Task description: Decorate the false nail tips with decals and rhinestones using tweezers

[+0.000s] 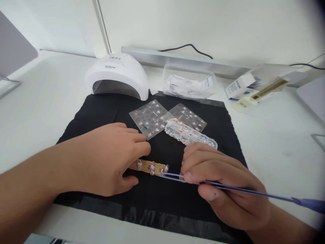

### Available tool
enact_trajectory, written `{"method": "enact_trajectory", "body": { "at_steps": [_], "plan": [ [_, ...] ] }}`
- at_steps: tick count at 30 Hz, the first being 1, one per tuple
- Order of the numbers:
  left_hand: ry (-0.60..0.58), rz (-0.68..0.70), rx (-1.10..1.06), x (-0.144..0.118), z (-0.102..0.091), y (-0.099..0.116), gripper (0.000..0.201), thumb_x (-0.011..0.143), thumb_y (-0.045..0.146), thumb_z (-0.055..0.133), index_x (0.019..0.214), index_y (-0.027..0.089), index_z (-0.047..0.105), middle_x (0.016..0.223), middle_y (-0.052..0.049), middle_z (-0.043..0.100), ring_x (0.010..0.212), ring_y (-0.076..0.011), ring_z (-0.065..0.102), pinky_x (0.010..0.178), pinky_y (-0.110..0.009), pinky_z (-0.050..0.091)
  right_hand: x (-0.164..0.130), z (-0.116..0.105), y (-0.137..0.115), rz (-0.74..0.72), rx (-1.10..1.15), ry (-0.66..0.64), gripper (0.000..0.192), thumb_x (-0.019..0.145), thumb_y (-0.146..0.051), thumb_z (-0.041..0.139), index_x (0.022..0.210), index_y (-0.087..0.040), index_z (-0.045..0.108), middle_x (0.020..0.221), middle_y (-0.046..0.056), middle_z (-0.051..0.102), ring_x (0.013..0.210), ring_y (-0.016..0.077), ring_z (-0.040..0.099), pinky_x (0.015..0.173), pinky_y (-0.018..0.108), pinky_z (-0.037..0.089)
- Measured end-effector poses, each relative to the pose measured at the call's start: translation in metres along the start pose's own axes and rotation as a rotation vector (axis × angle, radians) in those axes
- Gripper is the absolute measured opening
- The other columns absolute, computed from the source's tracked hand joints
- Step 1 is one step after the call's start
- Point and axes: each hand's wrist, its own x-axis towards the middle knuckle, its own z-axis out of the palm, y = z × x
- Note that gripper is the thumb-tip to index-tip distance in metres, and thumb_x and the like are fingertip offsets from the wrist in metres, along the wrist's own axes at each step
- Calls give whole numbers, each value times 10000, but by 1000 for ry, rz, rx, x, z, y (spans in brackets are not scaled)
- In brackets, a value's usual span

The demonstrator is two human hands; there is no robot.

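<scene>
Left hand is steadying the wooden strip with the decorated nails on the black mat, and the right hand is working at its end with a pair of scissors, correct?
Not quite. The head view shows the right hand holding blue tweezers, not scissors, their tips at the strip's end. The rest stands: the left hand steadies the wooden strip on the black mat.

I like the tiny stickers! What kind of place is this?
Probably a nail-art desk: a white nail-curing lamp, decorated sticker sheets on a black mat, and fake nails on a strip worked with tweezers.

The white nail lamp (117, 77) bears "SUNone"; print on the boxes is too small to read.
</scene>
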Motion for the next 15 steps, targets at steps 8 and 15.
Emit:
{"method": "enact_trajectory", "body": {
  "at_steps": [8,15],
  "plan": [
    [76,74,-9,-2,-1,1,197,740,286,704,900,230,604,860,14,624,734,-183,565,727,-375,386,1,0,1,-4,-2,-22,149,1003,-274,521,994,-208,655,763,43,682,699,177,660,721,387,553],
    [101,117,-32,-3,-4,2,203,757,258,696,926,230,588,870,21,614,743,-172,560,719,-367,386,0,-1,0,-11,-9,-29,144,999,-264,526,990,-201,655,771,47,691,707,176,665,738,387,556]
  ]
}}
